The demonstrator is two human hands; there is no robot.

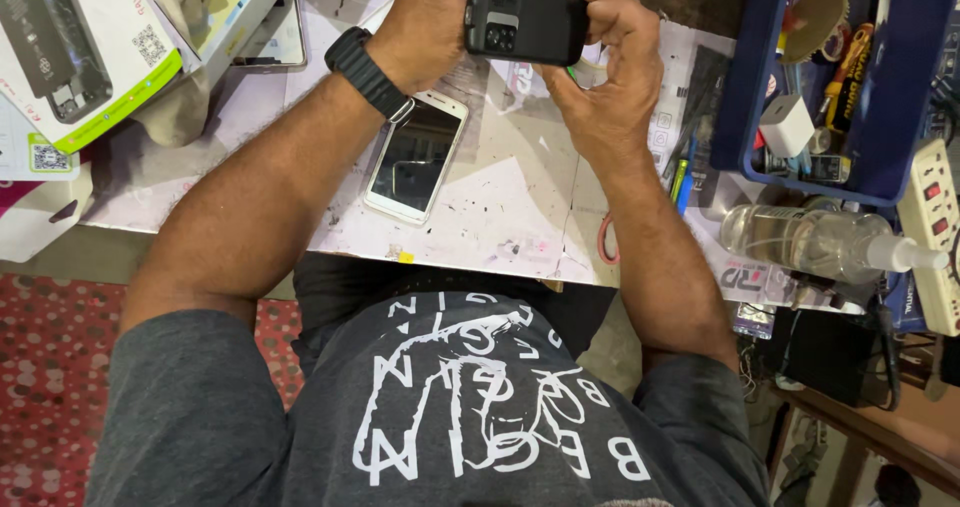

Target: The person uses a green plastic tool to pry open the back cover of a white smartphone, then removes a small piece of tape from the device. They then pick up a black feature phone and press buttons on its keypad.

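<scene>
Both my hands hold a black phone (525, 22) above the worktable, its back and camera block facing me. My left hand (425, 22) grips its left end; a black watch sits on that wrist. My right hand (610, 67) wraps the right end, fingers curled over the edge. Under my left wrist, a white phone (415, 157) with a dark screen lies flat on the stained white table mat (500, 217).
Phone boxes (80, 47) are piled at the left. A blue tray (870, 157) of small parts and tools stands at the right. Below it lie a clear bottle (810, 242) on its side and a white power strip (935, 227). Pens (680, 182) rest beside my right forearm.
</scene>
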